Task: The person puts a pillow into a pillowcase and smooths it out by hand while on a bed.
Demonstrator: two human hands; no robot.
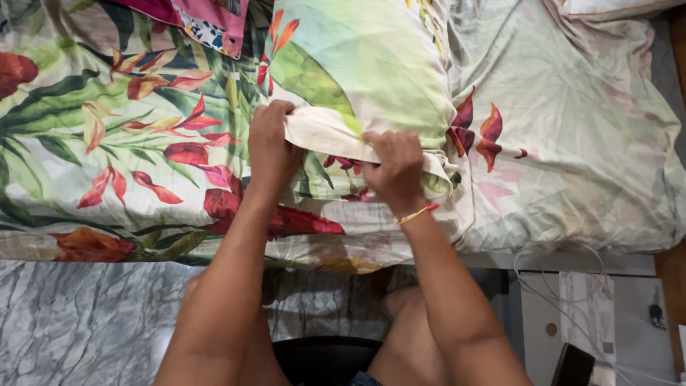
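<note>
A pillow in a pale green floral pillowcase [371, 64] lies on the bed, its open end toward me. My left hand [270, 143] grips the left corner of the pillowcase's open hem. My right hand [393, 166], with a gold bangle and red thread at the wrist, clutches the same hem further right. The cream edge of the fabric is bunched and stretched between both hands.
A bedsheet [107, 143] with red flowers and green leaves covers the bed; its right part [572, 143] shows paler. A pink patterned cloth [207, 21] lies at the top. Below are a marble floor [86, 322], white cables [564, 286] and a dark object [572, 364].
</note>
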